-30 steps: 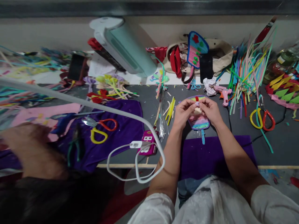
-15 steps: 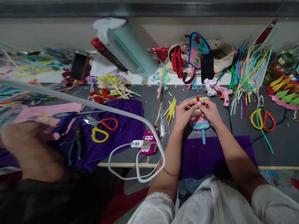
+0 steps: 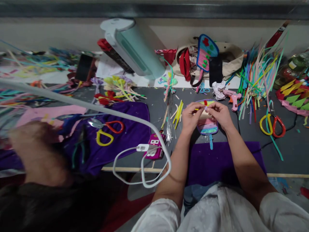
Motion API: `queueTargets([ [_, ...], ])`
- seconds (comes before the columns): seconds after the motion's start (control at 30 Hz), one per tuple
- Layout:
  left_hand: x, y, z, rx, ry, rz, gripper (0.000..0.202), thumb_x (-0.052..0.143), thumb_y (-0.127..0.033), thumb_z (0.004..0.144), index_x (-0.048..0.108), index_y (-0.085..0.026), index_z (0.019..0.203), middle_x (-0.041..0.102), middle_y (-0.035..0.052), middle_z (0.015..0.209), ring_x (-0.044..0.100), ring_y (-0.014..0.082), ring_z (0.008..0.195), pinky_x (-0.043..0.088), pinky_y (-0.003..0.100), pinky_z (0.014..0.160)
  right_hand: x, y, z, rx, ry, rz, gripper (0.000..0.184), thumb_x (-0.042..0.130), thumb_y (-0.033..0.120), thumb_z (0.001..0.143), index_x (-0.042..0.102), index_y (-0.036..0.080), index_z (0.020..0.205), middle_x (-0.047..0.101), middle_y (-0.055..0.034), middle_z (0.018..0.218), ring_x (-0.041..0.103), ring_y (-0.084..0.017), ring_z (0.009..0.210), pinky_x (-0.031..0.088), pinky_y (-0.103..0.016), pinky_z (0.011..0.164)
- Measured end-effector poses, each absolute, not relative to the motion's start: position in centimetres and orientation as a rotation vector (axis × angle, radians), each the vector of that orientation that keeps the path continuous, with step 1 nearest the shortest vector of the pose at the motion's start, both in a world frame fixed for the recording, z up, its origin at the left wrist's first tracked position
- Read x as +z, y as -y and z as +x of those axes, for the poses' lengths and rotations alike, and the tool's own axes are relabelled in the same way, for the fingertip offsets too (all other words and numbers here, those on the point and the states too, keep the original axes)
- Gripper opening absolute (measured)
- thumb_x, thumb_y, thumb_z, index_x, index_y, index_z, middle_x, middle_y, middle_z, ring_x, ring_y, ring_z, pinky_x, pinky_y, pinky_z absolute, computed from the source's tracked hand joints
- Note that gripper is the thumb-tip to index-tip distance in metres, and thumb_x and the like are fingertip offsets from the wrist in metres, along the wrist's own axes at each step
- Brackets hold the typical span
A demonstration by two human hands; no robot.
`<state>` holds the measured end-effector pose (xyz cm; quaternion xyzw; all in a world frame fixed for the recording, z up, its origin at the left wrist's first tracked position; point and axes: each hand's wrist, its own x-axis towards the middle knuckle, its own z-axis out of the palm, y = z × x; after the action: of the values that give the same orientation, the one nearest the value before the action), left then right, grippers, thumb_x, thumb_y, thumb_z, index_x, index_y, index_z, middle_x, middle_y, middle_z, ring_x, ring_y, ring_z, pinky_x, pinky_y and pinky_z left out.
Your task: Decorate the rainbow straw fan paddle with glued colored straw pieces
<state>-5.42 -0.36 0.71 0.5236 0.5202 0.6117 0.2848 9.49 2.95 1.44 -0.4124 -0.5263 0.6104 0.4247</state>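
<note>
Over a striped pipe-cleaner popsicle shape (image 3: 208, 124), my left hand (image 3: 190, 117) and my right hand (image 3: 220, 115) meet fingertip to fingertip. Pinched between them is a small pale lilac piece (image 3: 205, 109), mostly covered by the fingers, so its exact kind is unclear. The popsicle shape lies on the grey table, with purple edging, pink and blue rows and a blue stick pointing at me. A small red piece (image 3: 205, 102) shows at its top, just beyond my fingers.
Right of my hands are a pink glue gun (image 3: 234, 100), crumpled paper (image 3: 219, 89), a pipe-cleaner bundle (image 3: 258, 82) and scissors (image 3: 272, 124). At left, a purple power strip (image 3: 154, 146), a white cable (image 3: 154, 124), pliers (image 3: 79, 149) and another person's arm (image 3: 41, 151).
My fingertips have shifted slightly on the lilac piece, my right fingers drawing a little apart from the left. The other person's arm at left has moved slightly right.
</note>
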Motion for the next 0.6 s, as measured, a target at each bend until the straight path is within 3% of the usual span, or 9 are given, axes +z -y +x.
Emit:
queueTargets([
  [0.2, 0.39, 0.37, -5.32, 1.609, -1.273, 1.186, 0.024, 0.082, -0.033, 0.076, 0.079, -0.02, 0.095, 0.078, 0.0055, 0.097, 0.07, 0.0177, 0.086, 0.055, 0.03, 0.081, 1.49, -2.78, 9.28, 1.433, 1.318, -0.999, 0.024, 0.075, 0.041, 0.073, 0.065, 0.021, 0.081, 0.058, 0.0035, 0.066, 0.047, -0.01, 0.057, 0.04, -0.024, 0.051],
  [0.6, 0.35, 0.29, -5.22, 1.581, -1.284, 1.118, 0.024, 0.087, -0.036, 0.071, 0.082, -0.02, 0.088, 0.078, 0.0039, 0.089, 0.067, 0.0155, 0.076, 0.056, 0.028, 0.072, 1.15, -2.87, 9.02, 1.379, 1.347, -0.988, 0.022, 0.074, 0.041, 0.075, 0.069, 0.021, 0.085, 0.065, -0.0004, 0.077, 0.057, -0.013, 0.068, 0.045, -0.024, 0.056],
])
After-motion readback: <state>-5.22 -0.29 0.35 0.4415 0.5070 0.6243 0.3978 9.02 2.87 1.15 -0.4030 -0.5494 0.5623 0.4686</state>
